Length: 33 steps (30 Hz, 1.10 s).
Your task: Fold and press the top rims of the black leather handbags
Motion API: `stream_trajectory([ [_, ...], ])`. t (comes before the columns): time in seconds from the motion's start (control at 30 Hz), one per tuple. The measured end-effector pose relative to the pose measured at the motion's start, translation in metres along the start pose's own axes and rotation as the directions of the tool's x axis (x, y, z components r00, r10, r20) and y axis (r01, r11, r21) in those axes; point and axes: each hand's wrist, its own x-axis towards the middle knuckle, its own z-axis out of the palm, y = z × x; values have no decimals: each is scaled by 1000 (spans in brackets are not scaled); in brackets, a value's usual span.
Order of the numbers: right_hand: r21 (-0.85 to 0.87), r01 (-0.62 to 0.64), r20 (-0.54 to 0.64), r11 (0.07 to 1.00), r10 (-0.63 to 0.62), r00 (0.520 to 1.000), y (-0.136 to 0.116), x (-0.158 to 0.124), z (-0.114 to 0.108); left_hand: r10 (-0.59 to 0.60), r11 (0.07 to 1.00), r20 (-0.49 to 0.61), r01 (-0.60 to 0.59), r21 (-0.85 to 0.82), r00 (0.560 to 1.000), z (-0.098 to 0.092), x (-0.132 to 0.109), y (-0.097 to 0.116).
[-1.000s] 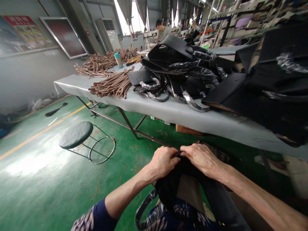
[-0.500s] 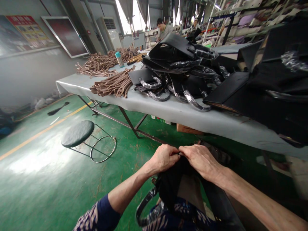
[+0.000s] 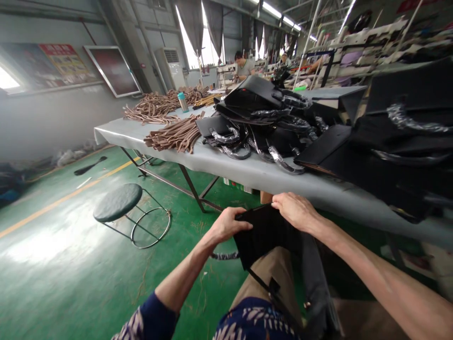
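Note:
A black handbag [image 3: 262, 233] hangs over my lap, its top edge stretched between my hands. My left hand [image 3: 230, 224] is closed on the left corner of that edge, thumb on the near side. Gripping the same edge farther right is my right hand [image 3: 292, 208], its fingers pinched together. One bag handle [image 3: 225, 256], wrapped in clear plastic, sticks out under my left wrist. The lower part of the bag lies in shadow between my legs, partly hidden by my right forearm.
A grey-covered table [image 3: 244, 172] runs across ahead, bearing a heap of black handbags [image 3: 255, 97], bundled brown straps [image 3: 177, 134] and a teal-topped bottle [image 3: 182, 102]. On the green floor at left stands a round stool [image 3: 118, 202]. Farther back sits a person [image 3: 244, 66].
My hands have moved apart along the bag's edge, and the black panel between them now lies spread open. The view has tilted up slightly.

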Motion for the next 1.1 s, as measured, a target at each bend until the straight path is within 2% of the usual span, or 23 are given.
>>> stream_trajectory([
  [0.1,30,2,-20,1000,-1,1000,4,-3,-10,11,999,158,-2,-54,987,-23,21,9],
  [0.2,66,21,-33,998,-19,999,10,-17,-11,8,998,252,7,-59,968,-32,32,11],
  [0.37,102,-10,-15,995,12,1000,21,-39,7,-10,992,430,63,-109,903,-21,53,1],
  [0.5,104,-57,-19,993,60,998,28,-54,19,-4,992,473,62,-108,881,-9,68,-5],
  [0.6,88,-133,34,987,130,991,30,-66,28,21,997,488,16,-73,872,3,69,-13],
  [0.67,58,-178,62,982,174,983,29,-72,34,46,998,471,-19,-63,881,11,68,-18],
  [0.77,17,-188,38,982,187,982,24,-79,42,105,993,385,-75,-92,917,20,62,-22],
  [0.83,12,-169,12,986,169,986,21,-83,47,159,985,270,-134,-108,950,25,52,-20],
  [0.9,14,-157,-3,987,157,988,21,-88,51,255,967,113,-253,-39,960,30,39,-16],
  [0.97,9,-174,2,985,174,985,21,-94,54,398,909,-4,-394,134,917,38,24,-13],
  [1.03,-6,-198,9,980,199,980,22,-97,55,527,811,-28,-493,315,849,48,11,-13],
  [1.1,-25,-208,13,978,208,978,22,-99,56,610,720,-29,-538,438,792,57,3,-17],
])
